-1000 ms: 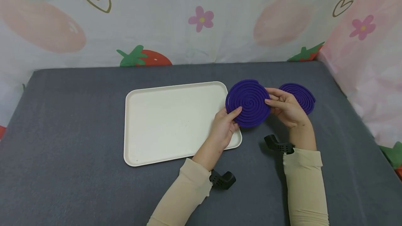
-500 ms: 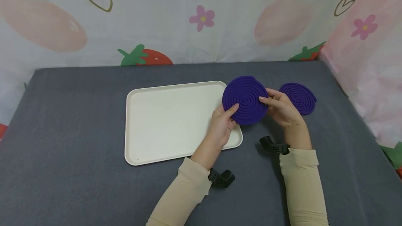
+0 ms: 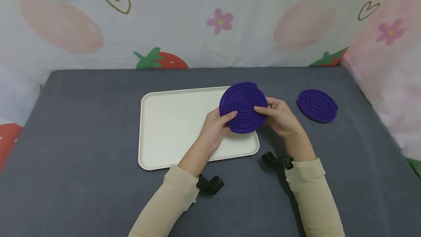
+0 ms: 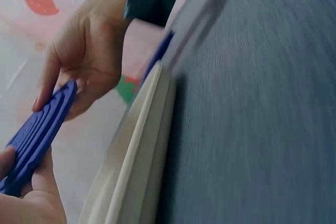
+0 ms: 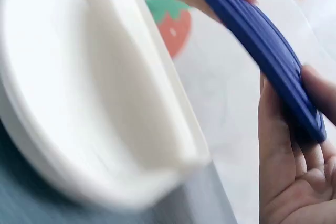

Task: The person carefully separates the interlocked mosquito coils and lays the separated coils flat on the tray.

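Purple spiral mat (image 3: pixel 244 100): held up by both hands, its coiled face turned toward the head camera; from that angle it overlapped the tray's right end, and the left wrist view showed a gap between the two.
Left hand (image 3: pixel 211 129): its grip was clamped on the mat's lower left edge, thumb on the coiled face, fingers behind.
Right hand (image 3: pixel 282 119): its grip was clamped on the mat's right edge, thumb laid over the face, fingers at the back.
Mat against each grip: it sat between the two, rim pinched on either side; the spiral's centre showed between the thumb tips, near both and covered by neither, while the upper edge stood free above the hands.
White tray (image 3: pixel 174 127): lay flat on the grey desk (image 3: pixel 82 164), below the raised mat, the left forearm crossing its near rim.
Second spiral mat (image 3: pixel 317 106): rested flat on the desk, right of the right hand and apart from it, well apart from the tray.
Sleeves (image 3: pixel 166 204): pale beige on both arms, a black wrist device (image 3: pixel 210 185) at each cuff.
Backdrop (image 3: pixel 251 25): whitish cloth behind the desk, printed with strawberries, pink flowers and hearts.
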The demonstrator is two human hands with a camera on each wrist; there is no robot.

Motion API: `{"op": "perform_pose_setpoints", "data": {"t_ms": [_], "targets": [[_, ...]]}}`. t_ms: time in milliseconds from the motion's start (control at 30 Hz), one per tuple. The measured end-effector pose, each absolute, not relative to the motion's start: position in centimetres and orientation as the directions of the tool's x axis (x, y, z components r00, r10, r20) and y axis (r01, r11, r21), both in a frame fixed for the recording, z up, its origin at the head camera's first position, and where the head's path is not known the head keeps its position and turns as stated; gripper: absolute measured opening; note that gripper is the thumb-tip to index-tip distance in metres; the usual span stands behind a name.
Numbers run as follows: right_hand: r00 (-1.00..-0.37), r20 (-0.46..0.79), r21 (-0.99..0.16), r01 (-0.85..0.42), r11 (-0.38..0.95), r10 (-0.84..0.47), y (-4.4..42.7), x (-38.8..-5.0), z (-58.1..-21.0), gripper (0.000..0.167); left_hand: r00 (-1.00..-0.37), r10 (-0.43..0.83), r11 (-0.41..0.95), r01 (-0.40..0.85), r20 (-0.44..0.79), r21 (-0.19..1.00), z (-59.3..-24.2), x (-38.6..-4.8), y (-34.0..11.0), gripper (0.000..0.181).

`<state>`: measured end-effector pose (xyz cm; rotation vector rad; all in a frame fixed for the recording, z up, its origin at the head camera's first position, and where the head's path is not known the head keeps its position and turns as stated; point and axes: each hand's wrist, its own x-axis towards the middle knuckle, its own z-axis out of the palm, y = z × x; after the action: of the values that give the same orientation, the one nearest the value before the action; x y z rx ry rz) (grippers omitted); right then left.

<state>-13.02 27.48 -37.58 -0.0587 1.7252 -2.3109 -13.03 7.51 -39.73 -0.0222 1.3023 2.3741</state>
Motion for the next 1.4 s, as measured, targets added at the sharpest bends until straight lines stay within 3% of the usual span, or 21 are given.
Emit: {"op": "perform_pose_setpoints", "data": {"t_ms": [333, 633, 1000, 1400], "targets": [[-0.965, -0.182, -0.954, 0.220, -0.205, -0.190, 23.5, -13.1, -37.6, 0.024, -0.897, 0.393, -0.395, -0.363, -0.202, 0.844, -39.7, -13.2, 3.0, 0.031], [-0.950, -0.210, -0.951, 0.253, -0.178, -0.230, 19.9, -13.8, -37.9, 0.016, -0.913, 0.345, -0.417, -0.357, -0.218, 0.836, -39.9, -12.8, -0.4, 0.033], [-0.949, -0.211, -0.946, 0.259, -0.196, -0.234, 17.4, -14.6, -38.4, 0.022, -0.926, 0.293, -0.529, -0.364, -0.237, 0.767, -40.1, -13.0, -1.8, 0.030], [-0.949, -0.219, -0.931, 0.272, -0.242, -0.225, 17.0, -14.7, -39.8, 0.017, -0.917, 0.314, -0.516, -0.381, -0.245, 0.767, -40.8, -13.2, -1.9, 0.043]]}}
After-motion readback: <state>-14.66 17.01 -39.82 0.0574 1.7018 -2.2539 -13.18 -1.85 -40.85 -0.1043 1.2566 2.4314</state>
